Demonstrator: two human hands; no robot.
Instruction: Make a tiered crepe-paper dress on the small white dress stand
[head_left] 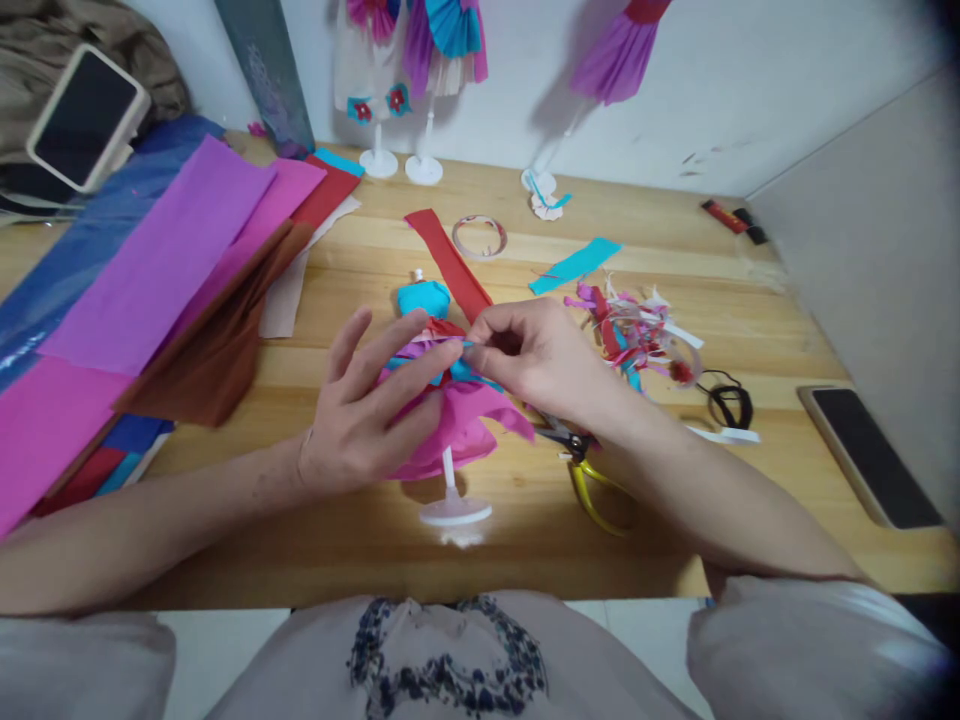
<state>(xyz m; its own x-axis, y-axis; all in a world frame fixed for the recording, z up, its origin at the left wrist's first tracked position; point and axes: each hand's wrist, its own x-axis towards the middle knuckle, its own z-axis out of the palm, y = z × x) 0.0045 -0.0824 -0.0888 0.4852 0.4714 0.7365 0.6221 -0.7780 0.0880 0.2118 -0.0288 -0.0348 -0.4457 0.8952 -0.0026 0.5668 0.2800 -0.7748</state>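
Observation:
A small dress form on a white stand (455, 511) wears a paper dress (457, 430) with a blue top (424, 298), a red band at the waist and a pink skirt. Across the dress's waist lies my left hand (367, 420), little finger raised and the other fingers bent around the paper; its thumb is hidden. My right hand (536, 350) pinches a thin blue paper strip (466, 368) at the waist, thumb and index finger together, touching a left fingertip. Yellow-handled scissors (581, 455) lie below my right wrist.
Coloured crepe paper sheets (161, 260) are piled left, beside a phone (88, 118). Behind are dressed stands (424, 168), a tape roll (480, 237) and red (450, 265) and blue strips (576, 265). Scraps (637, 330) and another phone (870, 455) lie right.

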